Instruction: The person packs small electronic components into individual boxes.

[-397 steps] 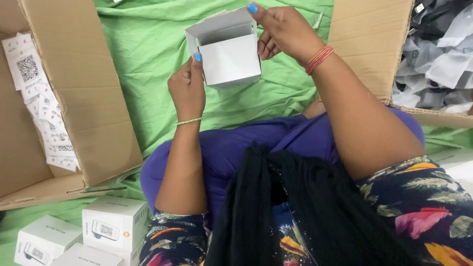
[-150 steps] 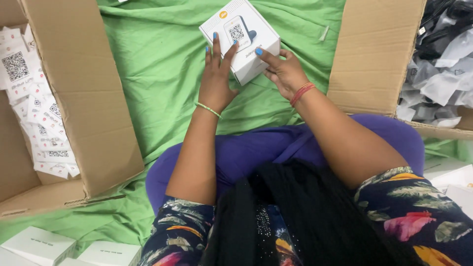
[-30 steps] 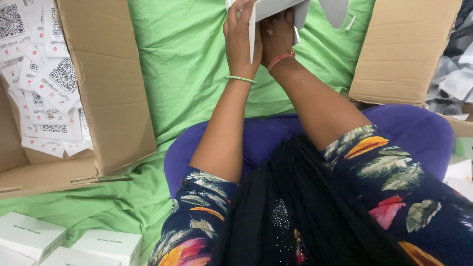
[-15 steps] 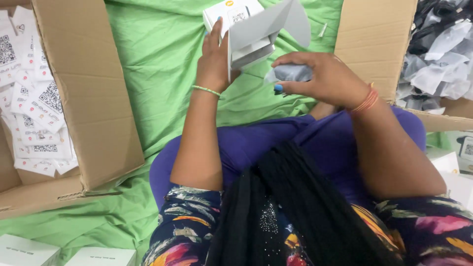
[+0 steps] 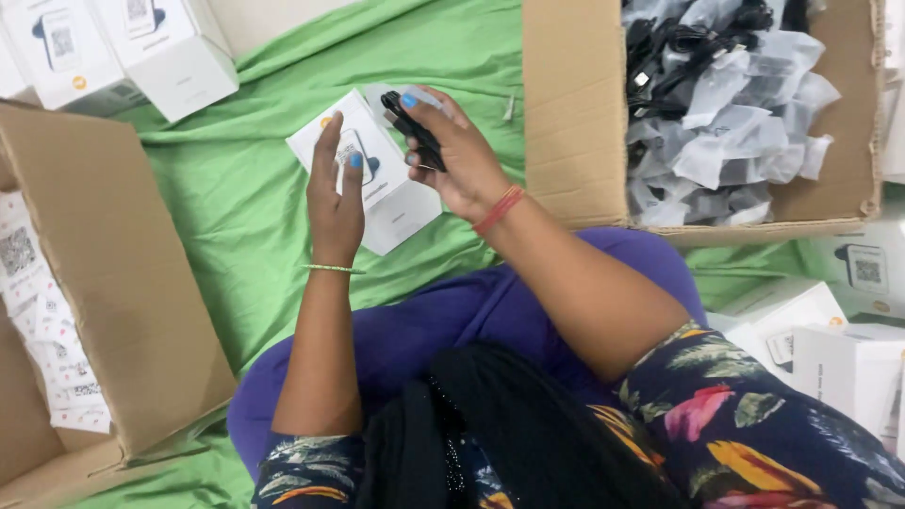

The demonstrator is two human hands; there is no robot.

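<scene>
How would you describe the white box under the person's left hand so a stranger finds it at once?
Start at the green cloth between the two cardboard cartons. Near its middle lies a small white box, tilted, with the left hand resting on it. Unlike the other white boxes, it lies alone.

A small white box with a printed picture on its lid is laid on the green cloth, touched by the left hand. Two similar white boxes are seen top left. Square-code label sheets are piled in the open carton at left. Clear plastic bags of black cables are held in the carton top right. More white boxes are stacked at right.
</scene>
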